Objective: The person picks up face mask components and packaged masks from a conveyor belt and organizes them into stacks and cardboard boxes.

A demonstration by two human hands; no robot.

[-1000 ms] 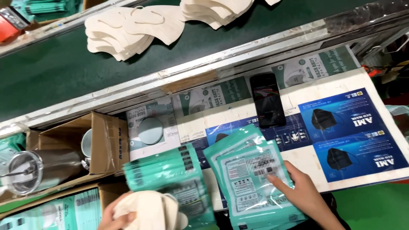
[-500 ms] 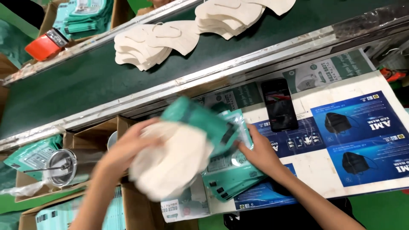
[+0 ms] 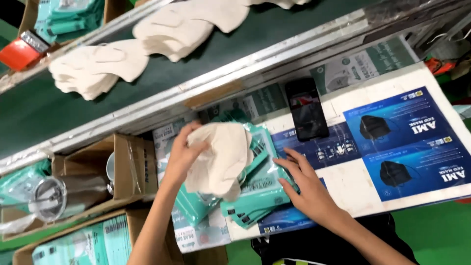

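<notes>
While left hand (image 3: 181,157) clutches soft folded masks (image 3: 218,157), right hand (image 3: 306,189) flat, fingers spread, on glossy teal pouches (image 3: 260,191).

Under our hands we see a fanned stack of flat teal plastic pouches (image 3: 260,189) on the white worktop. Beside them lie glossy blue printed sheets picturing black masks (image 3: 409,142). A black smartphone with a lit screen (image 3: 306,109) rests above. More teal pouches fill a brown cardboard box (image 3: 83,245) at lower left.
</notes>
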